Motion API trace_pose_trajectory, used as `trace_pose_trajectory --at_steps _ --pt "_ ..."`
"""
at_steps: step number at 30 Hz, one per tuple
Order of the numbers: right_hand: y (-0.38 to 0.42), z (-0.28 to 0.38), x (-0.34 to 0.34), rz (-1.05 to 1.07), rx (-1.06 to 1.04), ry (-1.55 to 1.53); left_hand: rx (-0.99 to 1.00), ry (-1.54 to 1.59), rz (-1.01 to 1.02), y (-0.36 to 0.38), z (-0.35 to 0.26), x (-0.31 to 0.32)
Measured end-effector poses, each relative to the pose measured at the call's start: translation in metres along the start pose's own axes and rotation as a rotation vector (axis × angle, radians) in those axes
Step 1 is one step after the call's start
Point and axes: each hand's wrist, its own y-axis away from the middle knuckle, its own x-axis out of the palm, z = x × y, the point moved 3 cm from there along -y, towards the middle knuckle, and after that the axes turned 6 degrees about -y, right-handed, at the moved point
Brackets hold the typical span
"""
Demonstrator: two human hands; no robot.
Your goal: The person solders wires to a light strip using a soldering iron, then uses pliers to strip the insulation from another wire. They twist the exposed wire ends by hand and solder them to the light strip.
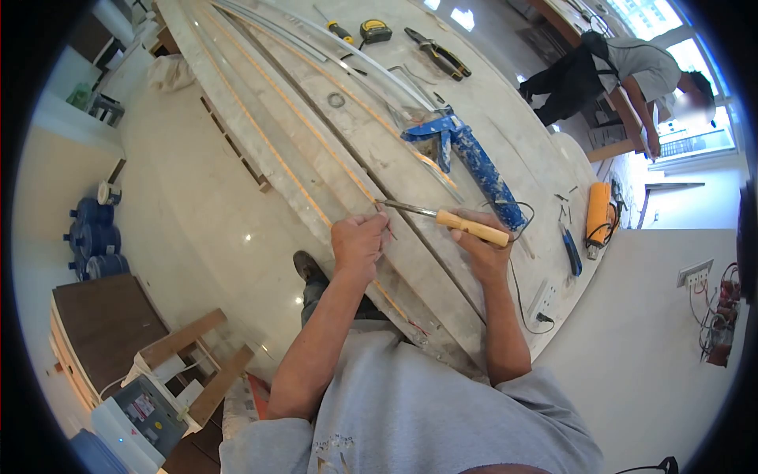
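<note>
My right hand [480,246] is wrapped round the wooden handle of a soldering iron [472,227]. The iron's metal shaft points left, and its tip is at an orange LED strip [345,167] on the long work surface [316,134]. My left hand [359,243] is closed in a pinch just below the tip, with thin reddish wires at its fingertips. What exactly the fingers grip is partly hidden. Another lit strip runs parallel, to the left of the first. A dark cable leads from near the iron's handle to a white power strip [543,302].
A blue caulking gun [482,170], pliers [439,54], a tape measure [375,31], a screwdriver [339,31], a blue cutter [571,253] and an orange heat gun [600,217] lie around the surface. Another person [632,71] bends over a bench at the upper right.
</note>
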Motion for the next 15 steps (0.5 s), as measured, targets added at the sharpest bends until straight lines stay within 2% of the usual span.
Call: trace_pose_trajectory --at_steps 2,8,15 --pt "0.004 -0.005 0.000 -0.080 0.155 -0.071 0.002 -0.010 -0.003 -0.001 0.001 -0.001" --pt "0.009 -0.014 0.008 -0.200 0.195 -0.361 0.016 -0.029 0.012 0.001 -0.001 0.000" --pt "0.008 -0.012 0.011 -0.272 0.256 -0.408 -0.005 -0.057 0.007 -0.002 0.002 0.000"
